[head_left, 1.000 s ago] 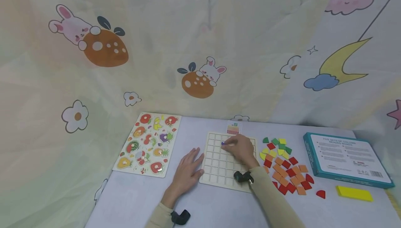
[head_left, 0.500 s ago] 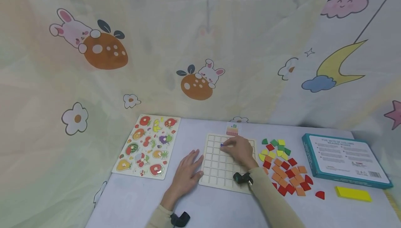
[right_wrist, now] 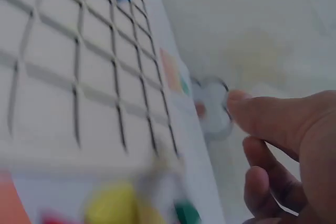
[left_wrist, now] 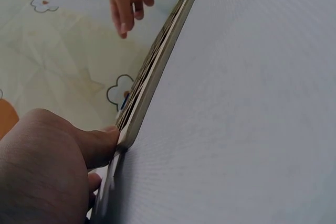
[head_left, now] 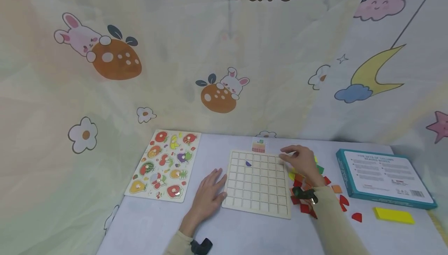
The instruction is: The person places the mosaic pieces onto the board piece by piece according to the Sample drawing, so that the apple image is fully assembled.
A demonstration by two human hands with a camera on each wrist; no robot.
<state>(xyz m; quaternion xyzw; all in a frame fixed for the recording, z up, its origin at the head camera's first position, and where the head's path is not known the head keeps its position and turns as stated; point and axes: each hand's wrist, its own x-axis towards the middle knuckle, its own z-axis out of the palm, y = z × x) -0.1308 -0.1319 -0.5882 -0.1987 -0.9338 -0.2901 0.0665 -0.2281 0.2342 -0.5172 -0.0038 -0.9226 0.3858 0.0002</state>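
A pale wooden grid board lies in the middle of the white table. In one of its upper-left cells sits a small blue-purple piece, also visible on the grid in the right wrist view. My left hand rests on the table, fingers spread, its thumb at the board's left edge. Over the board's upper-right corner and the loose colored tiles hovers my right hand, its fingers loosely bent. Nothing shows between that hand's thumb and fingers in the right wrist view.
A small picture card lies behind the board. To the left is a fruit puzzle board. On the right are a teal-edged box, a yellow block and a lone red piece. A printed cloth hangs behind.
My right hand has let go of the blue-purple piece, leaving it on the grid, and moved right to above the tiles. The left hand stays at the board's edge.
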